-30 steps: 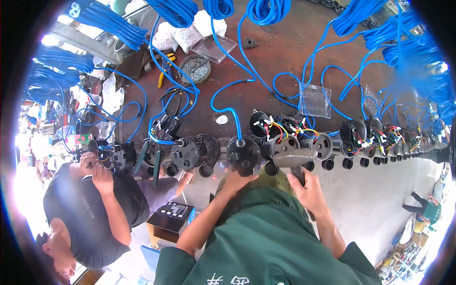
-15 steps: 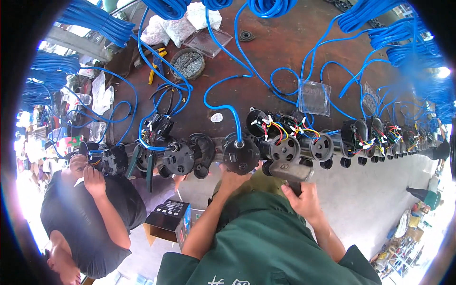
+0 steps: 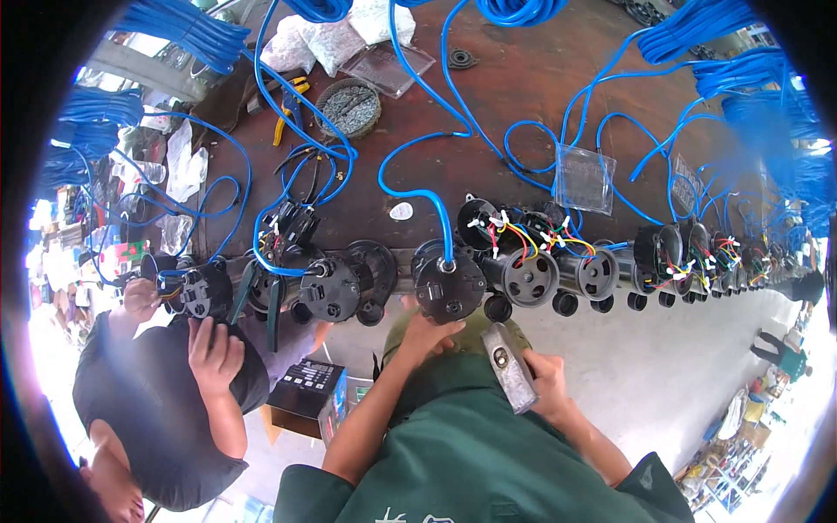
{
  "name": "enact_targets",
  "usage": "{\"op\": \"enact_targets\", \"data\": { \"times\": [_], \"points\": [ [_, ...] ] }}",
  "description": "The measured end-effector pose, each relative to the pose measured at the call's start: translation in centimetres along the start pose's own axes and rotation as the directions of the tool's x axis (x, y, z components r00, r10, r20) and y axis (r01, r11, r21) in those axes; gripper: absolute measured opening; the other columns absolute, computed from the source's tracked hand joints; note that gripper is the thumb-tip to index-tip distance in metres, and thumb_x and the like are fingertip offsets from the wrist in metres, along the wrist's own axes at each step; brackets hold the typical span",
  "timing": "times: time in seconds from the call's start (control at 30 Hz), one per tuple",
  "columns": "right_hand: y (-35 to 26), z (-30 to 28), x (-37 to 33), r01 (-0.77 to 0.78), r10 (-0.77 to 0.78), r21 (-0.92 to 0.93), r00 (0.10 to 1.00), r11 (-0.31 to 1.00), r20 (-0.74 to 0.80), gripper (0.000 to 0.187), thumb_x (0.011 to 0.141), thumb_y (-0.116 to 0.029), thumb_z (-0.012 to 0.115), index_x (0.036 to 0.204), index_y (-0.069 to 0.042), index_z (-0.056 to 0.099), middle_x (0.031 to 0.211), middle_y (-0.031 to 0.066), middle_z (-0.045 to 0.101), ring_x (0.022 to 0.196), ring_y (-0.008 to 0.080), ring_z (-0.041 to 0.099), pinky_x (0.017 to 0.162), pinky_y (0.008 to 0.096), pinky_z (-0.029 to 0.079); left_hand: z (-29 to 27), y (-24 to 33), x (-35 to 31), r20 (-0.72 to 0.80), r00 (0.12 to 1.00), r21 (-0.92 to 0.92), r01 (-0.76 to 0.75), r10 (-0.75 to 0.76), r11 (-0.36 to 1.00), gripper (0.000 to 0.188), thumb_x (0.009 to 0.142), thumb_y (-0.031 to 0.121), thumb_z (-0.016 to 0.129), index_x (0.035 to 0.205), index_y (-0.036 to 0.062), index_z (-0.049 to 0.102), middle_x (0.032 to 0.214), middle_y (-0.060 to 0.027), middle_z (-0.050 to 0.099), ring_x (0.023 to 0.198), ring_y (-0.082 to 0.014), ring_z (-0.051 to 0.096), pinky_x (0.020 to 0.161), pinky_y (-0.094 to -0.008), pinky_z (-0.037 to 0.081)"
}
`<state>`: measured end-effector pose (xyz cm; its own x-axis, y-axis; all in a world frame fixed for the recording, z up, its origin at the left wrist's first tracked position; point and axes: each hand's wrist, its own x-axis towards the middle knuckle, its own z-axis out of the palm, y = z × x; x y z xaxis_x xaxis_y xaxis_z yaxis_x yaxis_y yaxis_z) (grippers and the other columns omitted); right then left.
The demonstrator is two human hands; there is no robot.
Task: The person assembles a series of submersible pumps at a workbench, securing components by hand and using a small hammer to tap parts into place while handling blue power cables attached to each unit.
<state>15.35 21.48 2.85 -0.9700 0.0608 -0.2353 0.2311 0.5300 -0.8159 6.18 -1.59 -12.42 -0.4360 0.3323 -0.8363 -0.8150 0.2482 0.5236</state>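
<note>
Head view, left to right, handling first. Above my left fingers [image 3: 443, 332]: round black housing [image 3: 449, 295] at the edge of the desk [image 3: 514, 87], probably stiff, light plastic, smooth and somewhat brittle, best held by its rim, clear of the flexible blue cable [image 3: 446, 235]. These fingers meet its lower edge; I cannot tell whether they clasp it. Just left of my right fingers [image 3: 547, 366]: grey hammer [image 3: 514, 375], its metal block likely heavy, best held by the handle; those fingers are closed on it, the handle mostly hidden. Writing: dark printed box [image 3: 305, 388], left of my left fingers, illegible; pale oval label [image 3: 401, 211], above-left of them, likewise illegible.
</note>
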Motion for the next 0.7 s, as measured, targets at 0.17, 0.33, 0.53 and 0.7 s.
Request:
{"op": "enact_targets", "data": {
  "times": [0.17,0.33,0.53,0.7],
  "points": [
    [-0.5,-0.3,0.4,-0.043,0.045,0.072,0.999,0.996,-0.020,0.019,0.090,-0.012,0.083,0.094,0.002,0.070,0.068,0.0068,0.064,0.060,0.0110,0.060,0.056,0.0303,0.046,2.1,-6.6,7.6,-0.309,0.821,0.181,-0.445,0.480,0.877,0.035,0.085,0.014,0.085,0.117,0.0068,0.071,0.094,-0.0049,0.074,0.073,-0.0150,0.069,0.057,-0.0320,0.052],
    [0.3,-4.5,-0.2,-0.138,0.124,-0.052,0.969,0.989,-0.214,0.014,0.090,-0.009,0.079,0.088,-0.001,0.068,0.068,0.0024,0.067,0.059,0.0119,0.063,0.056,0.0289,0.047,1.9,-7.8,9.6,-0.265,0.564,0.557,-0.573,0.782,0.601,0.052,0.087,0.017,0.081,0.134,0.0044,0.062,0.122,-0.0072,0.071,0.107,-0.0230,0.067,0.092,-0.0397,0.053],
    [1.9,-6.3,-0.9,-0.088,0.030,-0.233,0.970,0.969,-0.241,0.010,0.079,-0.004,0.075,0.080,-0.002,0.065,0.061,0.0083,0.059,0.052,0.0191,0.059,0.052,0.0321,0.045,2.1,-6.9,7.4,-0.201,0.590,0.614,-0.546,0.782,0.570,0.053,0.098,0.024,0.067,0.145,0.0031,0.053,0.141,-0.0109,0.063,0.130,-0.0264,0.060,0.111,-0.0422,0.046],
    [-1.4,-0.9,0.6,0.076,-0.084,-0.088,0.992,0.993,-0.096,0.023,0.068,-0.009,0.082,0.084,-0.004,0.065,0.066,0.0131,0.061,0.056,0.0298,0.063,0.055,0.0390,0.051,1.9,-6.3,7.3,-0.257,0.614,0.365,-0.654,0.747,0.663,0.057,0.086,0.021,0.085,0.138,0.0117,0.066,0.139,-0.0109,0.067,0.128,-0.0316,0.062,0.110,-0.0446,0.047]
  ]
}}
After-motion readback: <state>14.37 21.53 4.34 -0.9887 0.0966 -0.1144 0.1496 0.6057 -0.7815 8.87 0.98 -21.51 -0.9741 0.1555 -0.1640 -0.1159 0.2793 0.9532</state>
